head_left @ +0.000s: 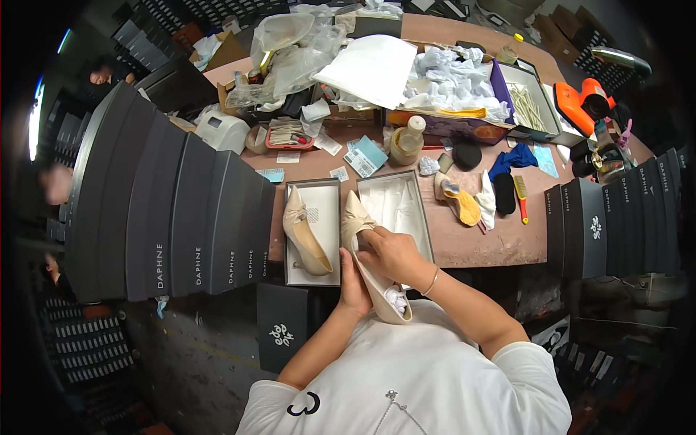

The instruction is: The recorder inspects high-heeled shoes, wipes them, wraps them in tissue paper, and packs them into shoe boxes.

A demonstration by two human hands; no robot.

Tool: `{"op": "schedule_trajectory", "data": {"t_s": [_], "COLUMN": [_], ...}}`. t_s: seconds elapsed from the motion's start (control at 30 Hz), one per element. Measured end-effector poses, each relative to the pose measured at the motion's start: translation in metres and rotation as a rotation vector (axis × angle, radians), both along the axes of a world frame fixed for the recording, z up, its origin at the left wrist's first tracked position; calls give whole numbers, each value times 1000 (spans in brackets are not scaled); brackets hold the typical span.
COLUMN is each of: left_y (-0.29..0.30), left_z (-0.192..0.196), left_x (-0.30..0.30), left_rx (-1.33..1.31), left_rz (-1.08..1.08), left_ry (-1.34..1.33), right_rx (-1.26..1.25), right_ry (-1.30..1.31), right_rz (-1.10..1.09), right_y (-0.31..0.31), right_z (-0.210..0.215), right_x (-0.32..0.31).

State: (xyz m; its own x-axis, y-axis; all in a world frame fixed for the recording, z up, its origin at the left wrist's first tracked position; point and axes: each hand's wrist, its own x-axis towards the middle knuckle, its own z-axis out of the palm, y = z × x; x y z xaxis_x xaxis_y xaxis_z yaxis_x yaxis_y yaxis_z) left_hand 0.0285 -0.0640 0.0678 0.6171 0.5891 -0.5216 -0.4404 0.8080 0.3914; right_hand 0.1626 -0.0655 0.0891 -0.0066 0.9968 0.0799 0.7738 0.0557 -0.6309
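Note:
A beige pump (375, 283) with a pleated, knotted toe is in my hands, its toe pointing away and its heel end near my chest. My left hand (354, 285) is closed around its left side. My right hand (394, 255) reaches over the shoe's opening from the right, its fingertips partly hidden inside. White crumpled paper (396, 299) sits in the heel end. The matching beige pump (309, 243) lies on its side in the left shoe box half (331, 187). White tissue lines the right box half (423, 215), partly under my right hand.
Stacks of dark shoe boxes (181, 210) stand left and right (609, 225). A capped bottle (407, 141), a yellow-red brush (520, 199), cloths (464, 204) and black sponges (466, 155) lie beyond. A paper-filled purple box (500, 94) stands behind. A person (109, 76) is far left.

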Motion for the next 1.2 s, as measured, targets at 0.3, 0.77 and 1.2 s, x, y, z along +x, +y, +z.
{"op": "schedule_trajectory", "data": {"t_s": [0.3,0.77,1.2], "left_y": [-20,-1,-13], "left_z": [-16,-19,-28], "left_x": [9,-9,2], "left_rx": [-56,-70,51], "left_rz": [111,-119,-38], "left_ry": [132,110,129], "right_rx": [185,-179,-12], "right_ry": [28,291,107], "right_rz": [11,198,-130], "right_y": [-4,-20,-15], "right_z": [-32,0,5], "right_x": [-5,15,12]}}
